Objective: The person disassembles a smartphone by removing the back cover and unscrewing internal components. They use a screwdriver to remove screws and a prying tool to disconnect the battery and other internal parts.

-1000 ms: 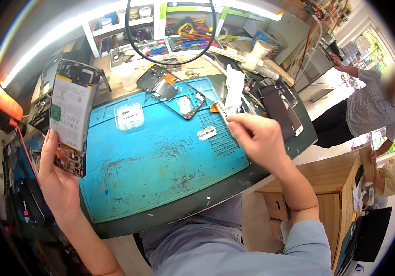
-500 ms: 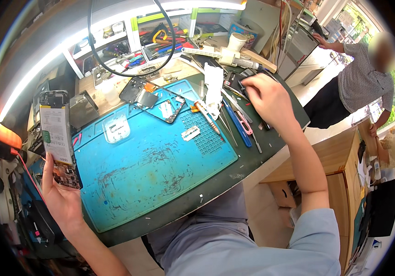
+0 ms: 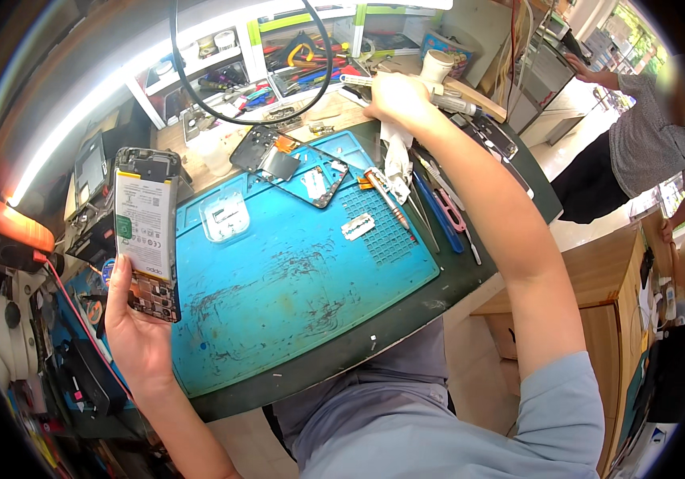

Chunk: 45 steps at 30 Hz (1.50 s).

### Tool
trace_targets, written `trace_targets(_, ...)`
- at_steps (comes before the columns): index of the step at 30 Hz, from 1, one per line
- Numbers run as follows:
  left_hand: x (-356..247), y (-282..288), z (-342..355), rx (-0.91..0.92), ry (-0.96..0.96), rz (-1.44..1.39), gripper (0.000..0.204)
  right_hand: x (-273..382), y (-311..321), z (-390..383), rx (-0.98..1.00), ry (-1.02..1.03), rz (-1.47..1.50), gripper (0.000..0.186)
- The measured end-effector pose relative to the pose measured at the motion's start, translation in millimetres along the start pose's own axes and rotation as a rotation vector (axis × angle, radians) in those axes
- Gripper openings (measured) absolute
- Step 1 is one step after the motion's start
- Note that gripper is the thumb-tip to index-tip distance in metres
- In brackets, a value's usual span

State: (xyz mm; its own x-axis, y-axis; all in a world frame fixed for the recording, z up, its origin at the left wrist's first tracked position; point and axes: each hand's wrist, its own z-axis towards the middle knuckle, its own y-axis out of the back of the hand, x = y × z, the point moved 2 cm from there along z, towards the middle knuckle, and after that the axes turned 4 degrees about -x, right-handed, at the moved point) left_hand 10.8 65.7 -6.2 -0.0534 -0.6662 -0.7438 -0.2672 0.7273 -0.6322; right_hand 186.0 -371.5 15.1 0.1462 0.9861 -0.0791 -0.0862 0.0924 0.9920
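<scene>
The opened phone (image 3: 148,231), its pale battery facing up, stands tipped up off the bench at the left edge of the blue mat (image 3: 271,319), gripped low between the thumb and fingers of the left hand (image 3: 141,343). On the mat I see a clear tray (image 3: 225,215), a dark phone frame (image 3: 328,190) and a razor blade (image 3: 358,227). Beyond, the right hand (image 3: 400,100) reaches over the crumpled white paper (image 3: 396,160), and I can't tell whether its fingers are closed on anything.
</scene>
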Motion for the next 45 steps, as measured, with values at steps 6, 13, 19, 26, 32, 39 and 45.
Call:
trace_targets(6,7,-17,-6,0.096,-0.002,0.118,0.027,-32,1,14,-0.304,0.063,0.497,0.042)
trace_targets(13,8,-21,-1,0.041,-0.014,0.124,0.026,-51,-9,34,-0.248,-0.224,1.659,0.048)
trace_targets(19,7,-22,0,0.114,0.017,0.073,0.026,-78,-4,17,-0.41,-0.187,1.691,0.025)
trace_targets(26,-1,-5,5,-0.009,-0.005,-0.078,0.027,12,43,-176,0.586,-0.074,1.271,0.02)
trace_targets(32,-18,-8,1,0.008,-0.063,-0.138,0.03,47,40,-217,-0.01,0.744,0.448,0.047)
trace_targets(39,-41,-12,-5,0.176,-0.132,-0.102,0.03,107,34,-271,0.093,0.98,0.385,0.058)
trace_targets(45,-54,-23,-12,0.096,-0.211,-0.134,0.031,119,37,-224,-0.017,0.85,0.391,0.064)
